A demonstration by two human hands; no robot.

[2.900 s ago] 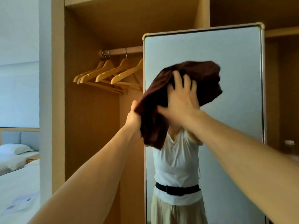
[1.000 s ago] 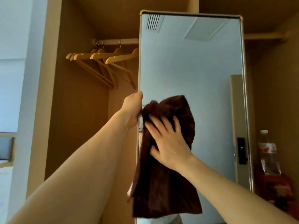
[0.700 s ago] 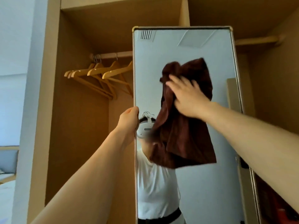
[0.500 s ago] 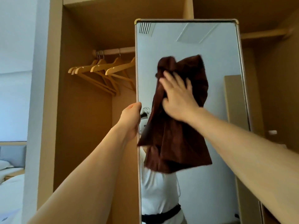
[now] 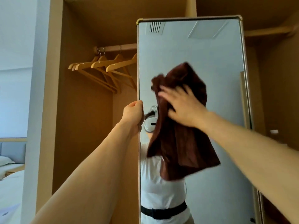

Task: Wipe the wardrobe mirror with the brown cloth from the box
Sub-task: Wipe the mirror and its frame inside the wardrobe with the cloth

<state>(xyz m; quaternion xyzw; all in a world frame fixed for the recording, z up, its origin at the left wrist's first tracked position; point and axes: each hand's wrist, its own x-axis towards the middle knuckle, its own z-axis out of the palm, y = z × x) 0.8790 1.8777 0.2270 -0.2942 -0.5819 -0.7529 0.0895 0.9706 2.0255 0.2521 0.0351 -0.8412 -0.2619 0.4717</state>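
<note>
Right hand (image 5: 182, 107): fingers spread flat, pressing the brown cloth (image 5: 181, 139) against the mirror (image 5: 218, 62).
Left hand (image 5: 133, 114): fingers curled, gripping the mirror's left edge.
Cloth: hanging below the palm.

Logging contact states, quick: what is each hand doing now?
Left hand: gripping the mirror at its edge.
Right hand: open, pressing the brown cloth on the glass.
</note>
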